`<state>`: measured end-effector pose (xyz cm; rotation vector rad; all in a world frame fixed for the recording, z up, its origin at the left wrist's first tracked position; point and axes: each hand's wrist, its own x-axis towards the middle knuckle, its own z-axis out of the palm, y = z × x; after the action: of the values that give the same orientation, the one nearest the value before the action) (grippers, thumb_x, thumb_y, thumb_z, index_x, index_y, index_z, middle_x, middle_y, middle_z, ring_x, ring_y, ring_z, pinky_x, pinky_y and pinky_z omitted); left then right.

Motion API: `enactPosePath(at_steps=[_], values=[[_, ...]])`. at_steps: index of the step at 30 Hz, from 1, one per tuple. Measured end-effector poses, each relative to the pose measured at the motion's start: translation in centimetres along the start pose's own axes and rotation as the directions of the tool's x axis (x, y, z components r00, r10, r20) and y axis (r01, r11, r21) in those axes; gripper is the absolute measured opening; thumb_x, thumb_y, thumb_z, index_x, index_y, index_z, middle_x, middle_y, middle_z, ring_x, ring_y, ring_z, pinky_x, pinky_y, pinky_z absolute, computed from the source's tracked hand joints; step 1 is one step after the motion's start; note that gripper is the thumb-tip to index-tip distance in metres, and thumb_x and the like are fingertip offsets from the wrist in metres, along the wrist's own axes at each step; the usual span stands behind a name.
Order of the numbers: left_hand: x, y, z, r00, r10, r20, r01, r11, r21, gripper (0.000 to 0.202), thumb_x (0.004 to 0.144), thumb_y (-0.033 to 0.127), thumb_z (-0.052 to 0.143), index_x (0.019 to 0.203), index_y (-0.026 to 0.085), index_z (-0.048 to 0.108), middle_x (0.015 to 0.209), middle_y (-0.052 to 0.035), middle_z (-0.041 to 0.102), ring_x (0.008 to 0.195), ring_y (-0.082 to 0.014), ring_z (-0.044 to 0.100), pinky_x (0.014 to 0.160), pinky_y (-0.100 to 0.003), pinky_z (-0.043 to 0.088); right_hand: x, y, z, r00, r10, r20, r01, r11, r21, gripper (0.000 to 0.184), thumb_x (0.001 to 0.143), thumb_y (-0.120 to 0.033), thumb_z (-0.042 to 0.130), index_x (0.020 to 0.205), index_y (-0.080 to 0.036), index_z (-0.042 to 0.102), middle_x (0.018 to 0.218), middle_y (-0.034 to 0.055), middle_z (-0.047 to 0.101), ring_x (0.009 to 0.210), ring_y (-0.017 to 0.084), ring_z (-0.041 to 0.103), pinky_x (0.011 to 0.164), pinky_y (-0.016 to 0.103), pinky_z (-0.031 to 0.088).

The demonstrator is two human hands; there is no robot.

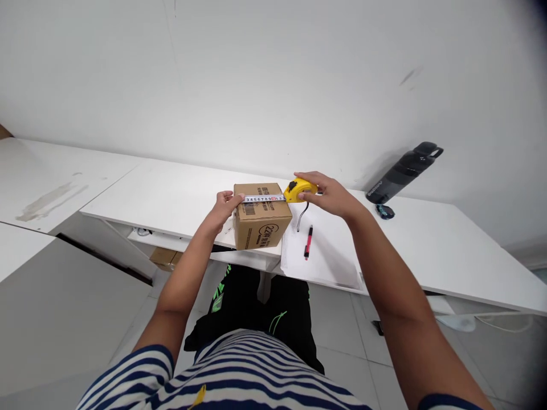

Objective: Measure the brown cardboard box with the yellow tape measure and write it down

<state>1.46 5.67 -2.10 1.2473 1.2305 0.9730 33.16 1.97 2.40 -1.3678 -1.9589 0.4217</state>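
Across brown printed carton (263, 234), left grip (220, 214) pinches white tape (261, 199), right grip (331, 195) yellow case (294, 194).

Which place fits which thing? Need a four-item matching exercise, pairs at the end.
1. Tape measure
2. Pen
3. Adidas bottle
4. Cardboard box

A. On the white paper
B. Under the stretched measuring blade
C. Standing by the wall
D. In the right hand

Pairs: 1-D, 2-A, 3-C, 4-B

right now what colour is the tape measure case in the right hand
Yellow with black parts: the tape measure case shows in the head view.
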Motion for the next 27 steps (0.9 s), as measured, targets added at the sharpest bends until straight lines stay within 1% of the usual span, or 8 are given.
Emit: enactPosePath(at_steps=[3,5,8,12,14,17,21,27], values=[[0.3,-0.8,0.3,0.999,-0.036,0.03,0.038,0.998,-0.048,0.069,0.078,0.059,0.073,0.129,0.028,0.04,0.153,-0.0148,0.046,0.14,-0.0291,0.049,0.107,-0.043,0.042,-0.1,-0.3,0.7,0.999,-0.048,-0.009,0.048,0.999,-0.02,0.055,0.088,-0.042,0.067,0.142,-0.034,0.061,0.143,0.0075,0.061,0.13,0.032,0.059,0.109,0.055,0.049],[0.2,-1.2,0.2,0.998,-0.049,0.034,0.051,0.996,-0.067,0.069,0.079,0.061,0.071,0.131,0.029,0.038,0.154,-0.0146,0.046,0.143,-0.0304,0.046,0.111,-0.046,0.039,-0.2,-0.2,0.9,0.996,-0.087,-0.011,0.087,0.996,-0.026,0.055,0.089,-0.044,0.065,0.143,-0.033,0.059,0.144,0.0084,0.061,0.132,0.031,0.058,0.111,0.055,0.048],[0.0,-1.3,0.1,0.999,-0.035,-0.009,0.034,0.995,-0.089,0.068,0.078,0.057,0.072,0.129,0.027,0.038,0.152,-0.0153,0.046,0.141,-0.0287,0.047,0.111,-0.043,0.039,-0.4,-0.1,1.1,0.99,-0.137,-0.029,0.135,0.989,-0.052,0.054,0.091,-0.044,0.063,0.144,-0.032,0.058,0.144,0.0085,0.06,0.134,0.031,0.056,0.113,0.055,0.046],[-0.3,-0.8,-0.4,0.997,0.014,-0.074,-0.011,0.999,0.041,0.058,0.076,0.058,0.074,0.113,0.023,0.045,0.133,-0.0135,0.056,0.12,-0.0258,0.057,0.096,-0.035,0.045,-0.8,-0.2,1.1,0.992,-0.122,-0.032,0.12,0.99,-0.076,0.053,0.093,-0.045,0.06,0.145,-0.032,0.056,0.144,0.0096,0.059,0.132,0.031,0.057,0.111,0.055,0.047],[-0.3,-0.5,-0.9,0.999,0.038,-0.026,-0.033,0.985,0.17,0.049,0.079,0.062,0.069,0.098,0.022,0.05,0.109,-0.0098,0.062,0.098,-0.023,0.059,0.084,-0.033,0.046,-1.0,-0.5,1.1,0.99,-0.137,-0.023,0.133,0.986,-0.104,0.053,0.095,-0.044,0.058,0.146,-0.032,0.055,0.145,0.0102,0.059,0.132,0.031,0.057,0.111,0.056,0.047],[-0.4,0.2,-1.7,0.993,0.039,0.111,-0.069,0.955,0.288,0.043,0.086,0.064,0.058,0.083,0.021,0.052,0.083,-0.0045,0.056,0.073,-0.0183,0.052,0.068,-0.031,0.041,-1.4,-0.9,1.2,0.986,-0.166,-0.014,0.162,0.974,-0.161,0.052,0.097,-0.041,0.054,0.148,-0.032,0.052,0.145,0.0113,0.057,0.135,0.032,0.054,0.112,0.057,0.046],[-0.8,0.8,-1.9,0.988,0.097,0.117,-0.135,0.917,0.376,0.043,0.087,0.062,0.056,0.074,0.022,0.049,0.073,-0.0021,0.051,0.065,-0.0164,0.045,0.061,-0.03,0.033,-1.7,-1.3,1.3,0.985,-0.171,-0.021,0.163,0.966,-0.199,0.052,0.097,-0.038,0.051,0.148,-0.03,0.051,0.146,0.0121,0.056,0.138,0.032,0.052,0.112,0.057,0.046],[-1.4,1.2,-1.4,0.993,0.084,0.081,-0.11,0.906,0.409,0.046,0.088,0.063,0.054,0.067,0.023,0.044,0.067,-0.0015,0.051,0.06,-0.0157,0.042,0.059,-0.03,0.03,-1.8,-1.2,1.9,0.978,-0.207,-0.028,0.193,0.947,-0.256,0.052,0.098,-0.037,0.048,0.149,-0.027,0.049,0.146,0.015,0.055,0.132,0.033,0.055,0.103,0.055,0.052]])
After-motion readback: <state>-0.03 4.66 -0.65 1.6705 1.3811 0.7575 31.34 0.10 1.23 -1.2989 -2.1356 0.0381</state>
